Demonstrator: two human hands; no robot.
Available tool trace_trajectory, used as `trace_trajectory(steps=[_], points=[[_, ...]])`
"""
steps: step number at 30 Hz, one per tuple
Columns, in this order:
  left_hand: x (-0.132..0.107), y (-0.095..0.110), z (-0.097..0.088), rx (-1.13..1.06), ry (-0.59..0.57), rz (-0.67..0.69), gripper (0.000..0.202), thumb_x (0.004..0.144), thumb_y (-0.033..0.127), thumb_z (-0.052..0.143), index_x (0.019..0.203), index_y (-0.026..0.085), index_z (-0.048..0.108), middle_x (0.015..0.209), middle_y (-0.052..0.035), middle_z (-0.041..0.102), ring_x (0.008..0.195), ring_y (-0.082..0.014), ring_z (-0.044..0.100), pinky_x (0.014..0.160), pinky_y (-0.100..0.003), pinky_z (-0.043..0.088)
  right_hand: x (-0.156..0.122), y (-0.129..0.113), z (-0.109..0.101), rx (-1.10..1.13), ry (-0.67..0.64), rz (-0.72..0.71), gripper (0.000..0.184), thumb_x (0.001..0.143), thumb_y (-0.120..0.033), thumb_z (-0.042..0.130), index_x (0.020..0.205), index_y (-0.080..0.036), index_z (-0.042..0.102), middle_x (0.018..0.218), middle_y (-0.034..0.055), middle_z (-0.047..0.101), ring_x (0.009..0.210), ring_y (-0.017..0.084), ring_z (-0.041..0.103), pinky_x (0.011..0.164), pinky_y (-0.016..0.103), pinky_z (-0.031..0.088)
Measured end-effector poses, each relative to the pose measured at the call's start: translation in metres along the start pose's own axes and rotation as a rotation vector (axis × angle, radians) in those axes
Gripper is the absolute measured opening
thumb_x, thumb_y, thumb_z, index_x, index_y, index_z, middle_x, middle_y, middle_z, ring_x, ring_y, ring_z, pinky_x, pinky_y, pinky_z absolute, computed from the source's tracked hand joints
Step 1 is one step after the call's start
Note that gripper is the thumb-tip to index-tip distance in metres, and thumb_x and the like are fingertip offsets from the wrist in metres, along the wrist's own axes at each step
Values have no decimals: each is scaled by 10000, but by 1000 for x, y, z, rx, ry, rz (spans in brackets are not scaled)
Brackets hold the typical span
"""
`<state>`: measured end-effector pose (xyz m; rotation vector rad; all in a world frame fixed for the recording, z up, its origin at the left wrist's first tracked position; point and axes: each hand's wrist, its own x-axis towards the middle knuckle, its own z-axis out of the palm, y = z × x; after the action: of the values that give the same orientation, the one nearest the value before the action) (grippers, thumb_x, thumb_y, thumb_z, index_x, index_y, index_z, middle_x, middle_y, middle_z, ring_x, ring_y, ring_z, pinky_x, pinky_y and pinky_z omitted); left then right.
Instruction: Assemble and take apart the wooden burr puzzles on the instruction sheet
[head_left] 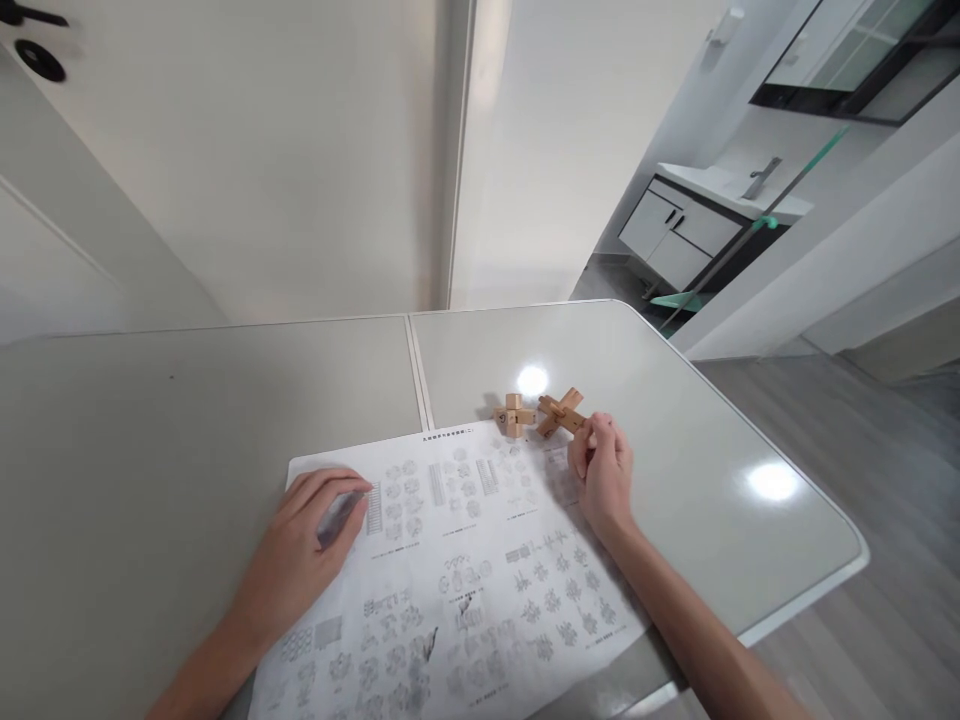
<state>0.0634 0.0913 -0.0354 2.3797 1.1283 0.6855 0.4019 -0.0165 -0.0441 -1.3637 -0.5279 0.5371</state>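
Observation:
A large white instruction sheet [457, 570] printed with many small puzzle diagrams lies on the grey table [187, 420]. My left hand [304, 555] rests flat on the sheet's left part, fingers stretched out and holding nothing. My right hand [600, 470] is at the sheet's far right corner, fingers pinched on one bar of a wooden cross-shaped puzzle [561, 411]. A second, smaller wooden puzzle block [513, 415] stands just left of it, apart from both hands.
The table has a seam [417, 370] down its middle and a rounded right edge [810, 500]. White walls rise behind it. At the right, a doorway shows a vanity cabinet [686, 235] and a green-handled mop [750, 235].

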Motion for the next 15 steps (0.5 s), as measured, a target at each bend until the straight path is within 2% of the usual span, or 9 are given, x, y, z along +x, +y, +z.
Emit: trace_trajectory(steps=[2,5,8,10,15], points=[[0,-1,0,2,4,8,210,1029,425,545,1067,276,689,1173,-45,685,1128,-257,631,760,-309,559,3,-2,-2,-30,31,-37,358,1002,-607,551,900,-266,514,448,-119,345,396,106,222,388,239,218],[0,0,0,0,11,20,211,1028,423,547,1056,270,689,1157,-45,686,1114,-253,635,787,-315,557,6,-2,-3,-82,51,-13,375,989,-623,573,1102,-266,547,455,-131,365,387,105,253,376,219,221],[0,1,-1,-12,-5,17,223,1031,435,540,1060,269,686,1153,-52,683,1102,-253,635,721,-296,550,7,1,-2,-172,38,39,412,970,-633,600,1121,-251,564,478,-126,388,393,99,277,370,212,228],[0,1,-1,-19,-12,11,228,1035,436,536,1065,267,685,1161,-57,681,1110,-257,631,701,-290,547,7,4,-1,-243,16,29,417,957,-621,628,1114,-238,572,529,-106,455,421,100,344,388,211,278],[0,2,0,-20,3,33,227,1035,428,535,1050,259,687,1148,-57,691,1089,-260,644,895,-372,562,10,10,-2,-311,18,-67,386,974,-585,617,1087,-222,550,632,-62,578,492,122,490,442,227,370]])
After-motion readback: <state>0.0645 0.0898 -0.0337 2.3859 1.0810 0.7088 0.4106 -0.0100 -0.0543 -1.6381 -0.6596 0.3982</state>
